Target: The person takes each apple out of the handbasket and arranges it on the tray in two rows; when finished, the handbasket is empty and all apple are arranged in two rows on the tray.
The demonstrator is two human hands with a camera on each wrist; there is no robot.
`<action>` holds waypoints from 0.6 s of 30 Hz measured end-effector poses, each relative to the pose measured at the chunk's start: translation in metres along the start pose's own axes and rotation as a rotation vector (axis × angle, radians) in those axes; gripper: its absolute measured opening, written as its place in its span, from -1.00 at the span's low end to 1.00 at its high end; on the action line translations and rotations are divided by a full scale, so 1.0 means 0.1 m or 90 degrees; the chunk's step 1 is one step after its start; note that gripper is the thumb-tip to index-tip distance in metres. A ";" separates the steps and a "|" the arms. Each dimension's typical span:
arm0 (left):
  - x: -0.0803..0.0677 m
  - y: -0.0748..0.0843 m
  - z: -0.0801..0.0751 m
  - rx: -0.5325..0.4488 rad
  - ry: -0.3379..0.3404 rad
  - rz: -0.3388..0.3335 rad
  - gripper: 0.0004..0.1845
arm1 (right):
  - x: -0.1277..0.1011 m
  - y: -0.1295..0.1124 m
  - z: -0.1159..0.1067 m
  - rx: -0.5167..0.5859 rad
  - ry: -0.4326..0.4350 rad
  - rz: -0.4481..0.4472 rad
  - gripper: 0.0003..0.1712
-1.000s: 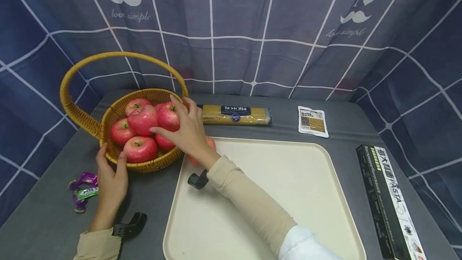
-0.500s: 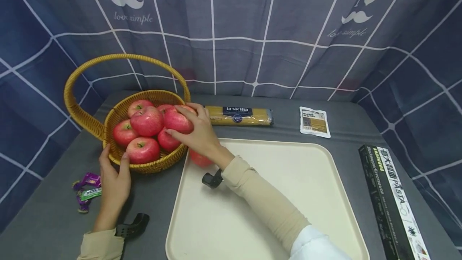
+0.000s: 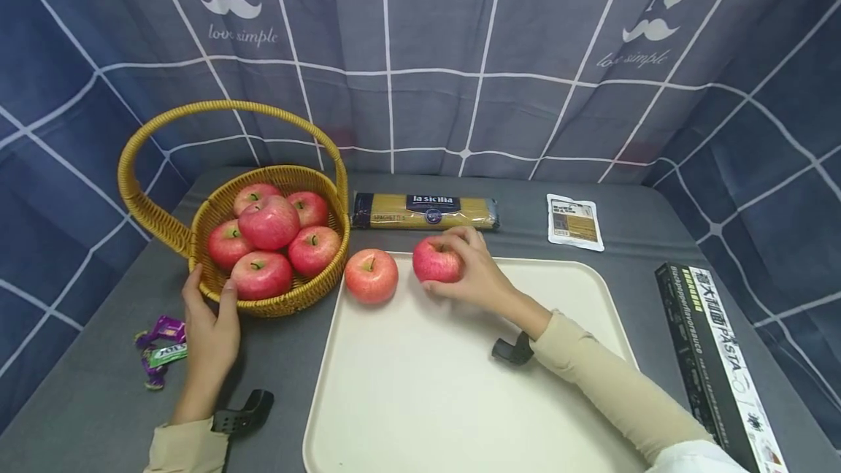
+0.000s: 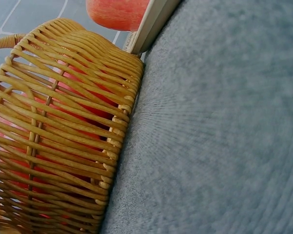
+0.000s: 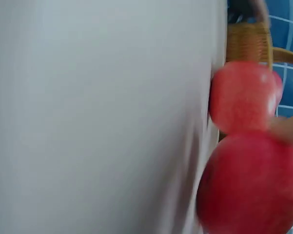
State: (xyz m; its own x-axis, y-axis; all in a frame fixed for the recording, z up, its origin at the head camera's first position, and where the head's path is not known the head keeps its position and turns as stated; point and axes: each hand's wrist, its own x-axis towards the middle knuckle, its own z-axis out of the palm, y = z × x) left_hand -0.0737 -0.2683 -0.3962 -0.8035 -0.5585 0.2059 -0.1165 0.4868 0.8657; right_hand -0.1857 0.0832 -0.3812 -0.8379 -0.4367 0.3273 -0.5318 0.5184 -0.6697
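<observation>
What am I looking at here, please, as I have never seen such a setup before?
There is no machine: each grip is simply a person's bare hand. The wide picture is taken from the head, looking forward and down; the other two from the left and right wrists. On the grey surface are a wicker basket of apples, a cream tray with one apple at its far-left corner, wrapped candies, a spaghetti packet, a white pouch and a pasta box. The left grip touches the basket's near rim; the right grip holds another apple at the tray's far side.
</observation>
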 end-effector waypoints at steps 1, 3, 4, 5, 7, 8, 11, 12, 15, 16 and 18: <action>0.00 0.00 0.00 -0.002 0.001 -0.001 -0.37 | -0.07 0.04 -0.02 0.001 -0.016 0.010 -0.30; -0.01 0.00 0.00 -0.003 0.002 -0.004 -0.37 | -0.20 0.09 -0.04 0.009 -0.043 0.020 -0.28; -0.01 0.00 0.01 -0.003 0.001 -0.007 -0.37 | -0.24 0.11 -0.05 0.005 -0.053 0.019 -0.27; -0.01 0.00 0.01 -0.002 0.001 -0.009 -0.37 | -0.28 0.13 -0.05 0.004 -0.060 0.014 -0.26; -0.01 0.01 0.01 -0.001 -0.001 -0.014 -0.37 | -0.33 0.14 -0.06 -0.008 -0.068 -0.002 -0.22; -0.01 0.01 0.01 0.000 -0.003 -0.016 -0.37 | -0.35 0.14 -0.06 -0.017 -0.071 -0.010 -0.20; -0.01 0.02 0.01 -0.001 -0.005 -0.016 -0.37 | -0.37 0.13 -0.05 -0.039 -0.077 -0.025 -0.16; -0.01 0.02 0.01 -0.002 -0.005 -0.015 -0.37 | -0.37 0.12 -0.05 -0.044 -0.077 -0.027 -0.14; -0.01 0.02 0.00 -0.003 -0.007 -0.013 -0.37 | -0.37 0.11 -0.04 -0.049 -0.079 -0.023 -0.13; -0.01 0.02 0.00 -0.003 -0.007 -0.013 -0.37 | -0.36 0.10 -0.04 -0.051 -0.080 -0.019 -0.13; -0.01 0.02 0.00 -0.001 -0.007 -0.014 -0.37 | -0.35 0.11 -0.02 -0.056 -0.077 -0.014 -0.12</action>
State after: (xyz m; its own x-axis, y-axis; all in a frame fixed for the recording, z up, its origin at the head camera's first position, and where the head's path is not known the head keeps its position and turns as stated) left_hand -0.0730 -0.2668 -0.3944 -0.8076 -0.5610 0.1818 -0.1328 0.4733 0.8708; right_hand -0.1623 0.1057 -0.3982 -0.8081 -0.5309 0.2550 -0.5626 0.5675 -0.6012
